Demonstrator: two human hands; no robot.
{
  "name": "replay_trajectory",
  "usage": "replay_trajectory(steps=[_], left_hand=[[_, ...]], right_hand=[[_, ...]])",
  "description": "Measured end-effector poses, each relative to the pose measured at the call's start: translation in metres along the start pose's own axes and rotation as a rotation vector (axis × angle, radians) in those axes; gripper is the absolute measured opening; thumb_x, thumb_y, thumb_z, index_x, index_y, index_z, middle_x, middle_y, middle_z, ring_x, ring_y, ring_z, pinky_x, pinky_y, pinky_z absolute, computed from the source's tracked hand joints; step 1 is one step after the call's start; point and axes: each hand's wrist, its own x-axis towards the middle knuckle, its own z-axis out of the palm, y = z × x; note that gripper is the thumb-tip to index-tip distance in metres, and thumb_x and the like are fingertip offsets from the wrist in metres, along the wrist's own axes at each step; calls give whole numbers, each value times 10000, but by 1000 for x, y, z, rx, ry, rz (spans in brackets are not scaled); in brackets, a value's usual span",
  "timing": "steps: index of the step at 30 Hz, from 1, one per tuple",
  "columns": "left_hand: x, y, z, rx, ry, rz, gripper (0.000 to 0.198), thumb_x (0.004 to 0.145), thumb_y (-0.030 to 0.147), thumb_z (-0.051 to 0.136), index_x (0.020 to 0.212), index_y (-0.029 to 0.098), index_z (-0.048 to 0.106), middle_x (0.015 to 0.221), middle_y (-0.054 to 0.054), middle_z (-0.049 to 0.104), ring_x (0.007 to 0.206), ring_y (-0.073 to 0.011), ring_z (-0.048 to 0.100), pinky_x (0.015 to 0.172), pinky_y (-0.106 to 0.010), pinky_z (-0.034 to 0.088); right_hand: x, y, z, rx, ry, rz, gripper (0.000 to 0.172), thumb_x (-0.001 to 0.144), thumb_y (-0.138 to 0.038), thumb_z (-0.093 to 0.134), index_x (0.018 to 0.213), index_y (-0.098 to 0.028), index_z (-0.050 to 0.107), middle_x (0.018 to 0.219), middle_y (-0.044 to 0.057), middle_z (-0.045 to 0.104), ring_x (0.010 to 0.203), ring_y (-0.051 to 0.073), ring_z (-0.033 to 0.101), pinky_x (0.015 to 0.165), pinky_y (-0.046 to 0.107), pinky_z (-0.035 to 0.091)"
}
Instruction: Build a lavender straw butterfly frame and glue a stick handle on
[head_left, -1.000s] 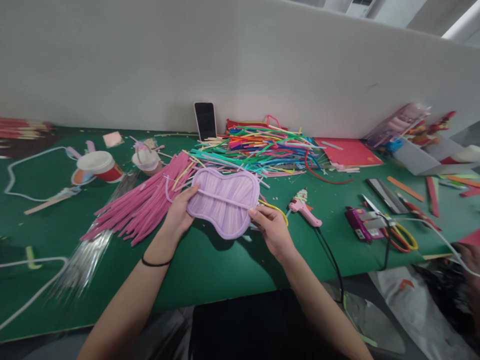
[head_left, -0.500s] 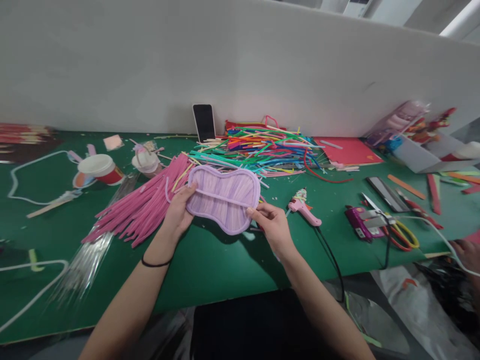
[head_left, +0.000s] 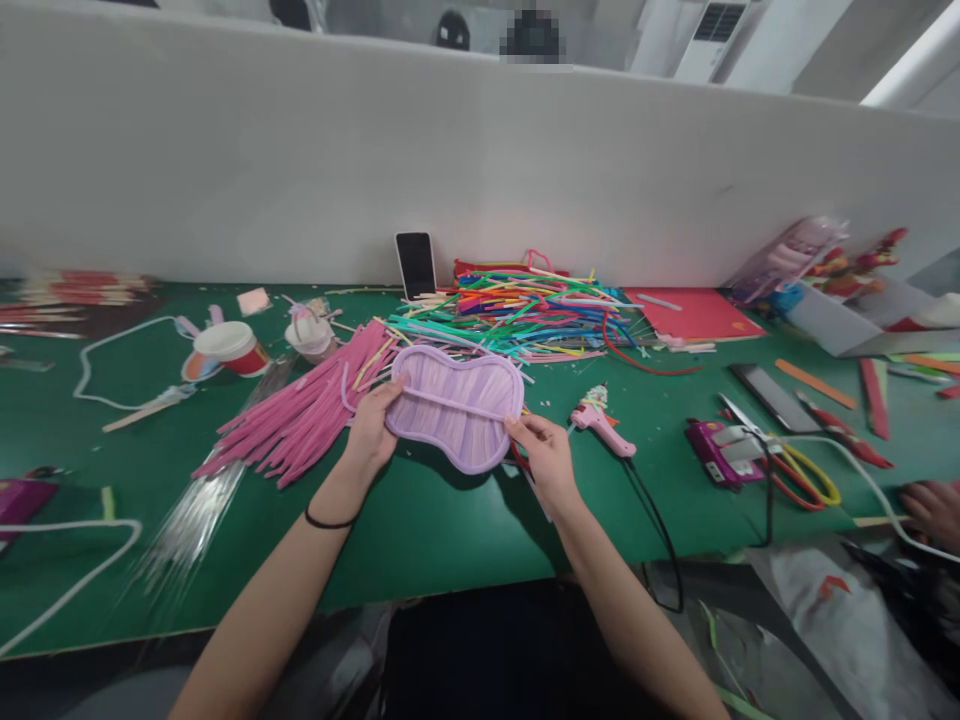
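Note:
A lilac panel of pipe cleaners [head_left: 450,425], wavy-edged with a thick rim and light and dark stripes, is held up above the green table. Across its middle runs a lilac pipe cleaner [head_left: 450,402]. My left hand [head_left: 375,425] grips the panel's left side, thumb on top near the strip's left end. At the right edge my right hand [head_left: 544,450] pinches the panel by the strip's other end. Behind my left hand lies a bundle of pink pipe cleaners [head_left: 300,410]. A pink glue gun [head_left: 604,425] rests to the right of my right hand.
Multicoloured pipe cleaners [head_left: 517,310] are heaped at the back beside a phone [head_left: 416,264]. Scissors [head_left: 802,475] and a purple power strip [head_left: 709,450] lie to the right. A paper cup [head_left: 244,352] stands left. Another person's hand [head_left: 934,510] shows at the right edge.
The camera view has shifted slightly, bringing more beyond the partition into sight. Both hands keep their hold on the lilac panel, whose pose is nearly the same.

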Motion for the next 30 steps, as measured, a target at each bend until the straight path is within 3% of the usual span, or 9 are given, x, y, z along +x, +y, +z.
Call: replay_trajectory(steps=[4,8,11,15,19,23,25,27,30], left_hand=[[3,-9,-2,-1,-6,-37,302,566,297,880,753,127,715,664,-20,720,640,-168,682,625,-251,551],[3,-15,-2,-2,-20,-66,329,571,293,894,774,110,711,685,-21,730,595,-143,667,601,-234,547],[1,-15,0,5,-38,-81,338,625,322,886,825,109,716,738,-45,754,635,-163,698,643,-251,575],[-3,-13,3,24,-53,-76,357,803,423,772,982,118,724,857,-98,782,805,-211,748,771,-290,606],[-1,-13,1,48,-63,-52,339,901,404,670,1083,121,710,957,-119,785,951,-222,742,860,-295,597],[0,-12,-1,71,-83,-24,362,910,413,651,1110,117,704,1003,-127,780,991,-229,732,872,-304,595],[-5,-10,0,127,-155,-51,413,899,473,650,1108,121,703,1014,-133,777,965,-233,736,843,-312,601],[-14,-6,1,233,-314,-130,475,866,532,670,1102,122,706,1043,-147,769,931,-245,742,796,-325,608],[-30,0,6,397,-588,-288,500,807,492,751,1140,121,710,1170,-196,727,956,-294,740,758,-352,605]], right_hand=[[-6,-1,-5,-11,0,-8,472,672,-588,771,550,-184,559,557,-34,421,567,104,324,534,262,276],[-12,-2,-10,-6,-17,0,441,701,-574,755,592,-177,595,578,-29,473,572,106,381,548,255,336],[-15,-2,-10,-3,-46,22,402,707,-560,759,666,-179,638,594,-26,538,562,114,448,569,257,402],[-14,-3,-6,-1,-77,27,376,693,-523,786,808,-180,685,687,3,648,638,154,567,631,276,472],[-9,-5,0,1,11,-51,369,774,-533,721,755,-169,664,656,-13,590,611,119,483,585,242,405],[2,-9,-2,-12,56,-94,362,760,-491,754,655,-164,640,583,-46,493,576,94,386,549,231,319],[11,-16,-10,11,65,-106,341,743,-482,770,680,-165,660,593,-51,505,576,90,394,549,226,320],[24,-31,-24,77,116,-117,325,708,-477,799,746,-172,690,641,-49,561,596,90,441,564,216,354],[44,-65,-57,192,333,-152,362,610,-462,863,775,-177,713,696,-42,635,616,91,519,592,215,421]])
